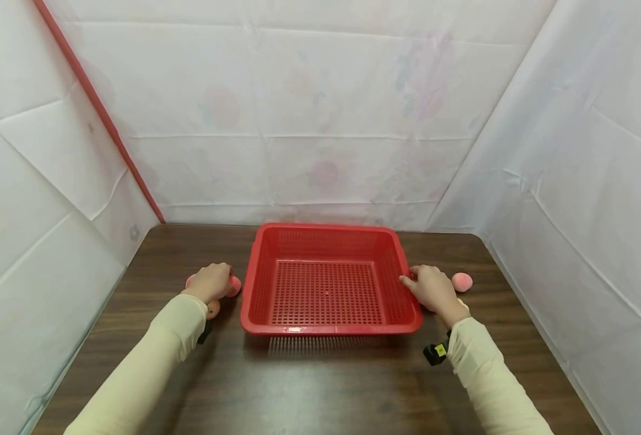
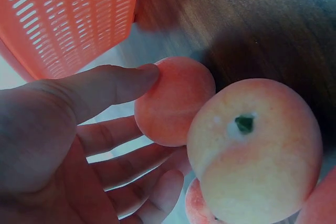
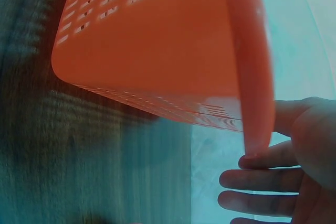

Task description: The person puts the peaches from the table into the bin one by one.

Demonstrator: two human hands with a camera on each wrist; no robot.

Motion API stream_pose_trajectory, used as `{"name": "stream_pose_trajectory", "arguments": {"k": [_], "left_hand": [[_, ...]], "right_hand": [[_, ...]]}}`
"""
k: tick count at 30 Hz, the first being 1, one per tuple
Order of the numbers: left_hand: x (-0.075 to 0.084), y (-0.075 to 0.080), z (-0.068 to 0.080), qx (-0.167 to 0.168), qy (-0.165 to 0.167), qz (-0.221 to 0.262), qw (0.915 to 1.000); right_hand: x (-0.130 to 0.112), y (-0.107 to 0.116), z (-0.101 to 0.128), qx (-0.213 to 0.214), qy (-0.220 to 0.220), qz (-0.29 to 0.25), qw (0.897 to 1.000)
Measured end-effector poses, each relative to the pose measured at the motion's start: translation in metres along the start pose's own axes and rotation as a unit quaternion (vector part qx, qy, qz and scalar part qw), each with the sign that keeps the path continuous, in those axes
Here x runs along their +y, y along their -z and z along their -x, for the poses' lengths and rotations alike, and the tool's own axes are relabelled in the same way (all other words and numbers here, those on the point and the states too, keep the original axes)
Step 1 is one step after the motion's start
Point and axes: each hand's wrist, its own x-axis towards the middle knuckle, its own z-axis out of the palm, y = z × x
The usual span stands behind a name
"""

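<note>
Beside the table's left edge, the left hand (image 1: 209, 282) loosely cups light, fuzzy, likely firm peaches (image 2: 175, 100); the right hand (image 1: 433, 290), fingers relaxed, touches the stiff basket (image 1: 328, 229) rim.

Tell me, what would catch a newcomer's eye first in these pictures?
The bright red basket, standing empty in the middle of the dark wooden table, stands out most. The left hand rests over a cluster of peaches just left of the basket, its thumb touching one. The right hand touches the basket's right rim, with a lone pink peach beside it.
</note>
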Motion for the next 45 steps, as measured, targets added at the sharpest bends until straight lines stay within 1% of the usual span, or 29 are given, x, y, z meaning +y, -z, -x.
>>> {"name": "stream_pose_trajectory", "arguments": {"k": [5, 12, 15, 20, 22, 32, 36, 45], "left_hand": [[-0.001, -0.002, 0.001, 0.001, -0.007, 0.004, 1.0000], [0.001, 0.004, 0.001, 0.000, -0.001, 0.013, 0.9999], [0.000, 0.007, -0.001, 0.018, -0.012, 0.014, 0.9997], [-0.001, 0.013, -0.004, 0.063, -0.046, 0.007, 0.9969], [-0.001, 0.016, -0.005, 0.073, -0.050, 0.006, 0.9960], [0.000, 0.033, 0.002, 0.100, -0.045, 0.036, 0.9933], [0.002, 0.039, 0.001, 0.102, -0.040, 0.040, 0.9932], [0.012, 0.056, -0.003, 0.109, -0.048, 0.043, 0.9919]], "right_hand": [[0.001, -0.002, 0.002, -0.002, -0.002, -0.004, 1.000], [0.001, 0.000, 0.001, 0.001, 0.001, -0.005, 1.000], [0.001, 0.001, 0.001, 0.000, 0.004, -0.004, 1.000], [0.005, -0.001, 0.002, 0.004, -0.002, 0.001, 1.000], [0.006, -0.001, 0.002, 0.006, -0.003, 0.004, 1.000], [0.004, -0.002, -0.002, 0.001, 0.011, -0.009, 1.000], [0.002, 0.000, -0.002, 0.001, 0.013, -0.006, 1.000], [0.001, 0.000, -0.001, -0.006, 0.002, -0.004, 1.000]]}}
